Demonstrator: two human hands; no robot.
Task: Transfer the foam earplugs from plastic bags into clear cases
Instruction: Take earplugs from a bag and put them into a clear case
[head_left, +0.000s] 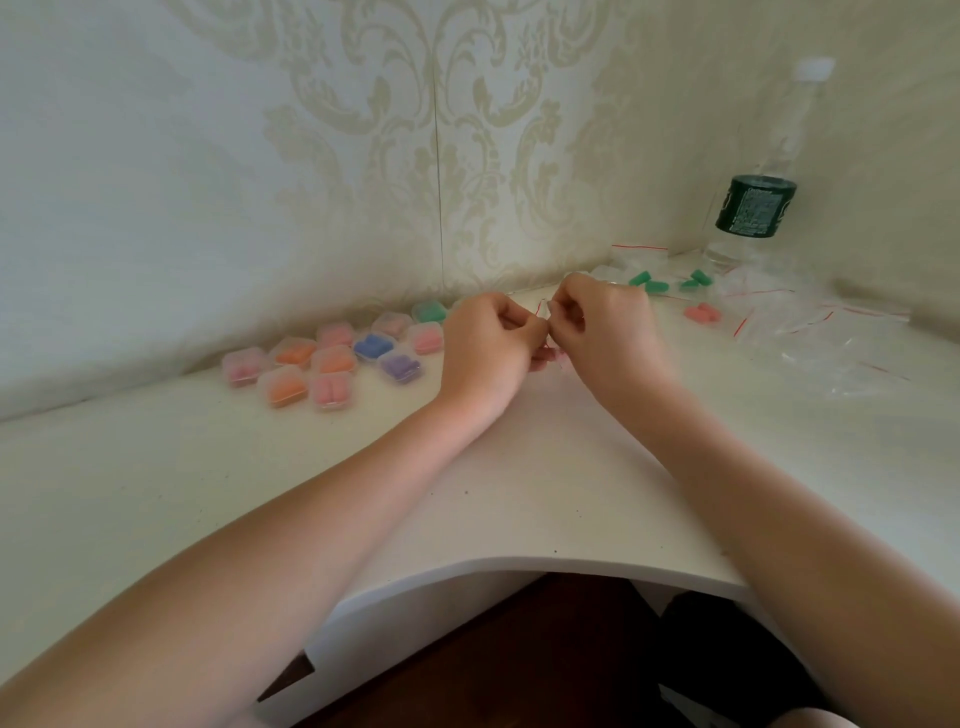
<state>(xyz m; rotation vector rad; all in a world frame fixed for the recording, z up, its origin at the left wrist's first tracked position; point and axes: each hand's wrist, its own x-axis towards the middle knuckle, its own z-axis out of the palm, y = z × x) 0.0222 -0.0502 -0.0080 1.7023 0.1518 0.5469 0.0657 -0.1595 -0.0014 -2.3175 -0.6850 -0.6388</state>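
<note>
Earplugs first, since that's what I'm after: right now both hands are busy with 1 small plastic bag (546, 332) held just above the white desk (519, 493), right in the middle of my view. My left hand (488, 343) and right hand (605, 325) each have their fingers curled in and pinching the top edge of the bag, thumbs nearly touching. My guess is they're pulling the red zip seal apart, which would explain why both pinch so close together. Something pinkish shows under the hands, probably the plugs inside, but it's too hidden to be sure.

Further back on the left sit the filled clear cases (332, 364), bunched together near the wall, likely kept there so the done ones stay out of the way. I count about 12: roughly 6 pink, 3 orange, 1 blue, 1 purple, 1 green, though the far ones blur a bit.

Off to the right there's the to-do side: 2 pairs of green earplugs (670, 280) and 1 pair of pink earplugs (701, 313), seemingly in bags, plus a heap of empty bags (831, 338) with red strips. Can't count those, they overlap too much.

At the very back corner stands 1 water bottle (756, 202) with a dark label.
</note>
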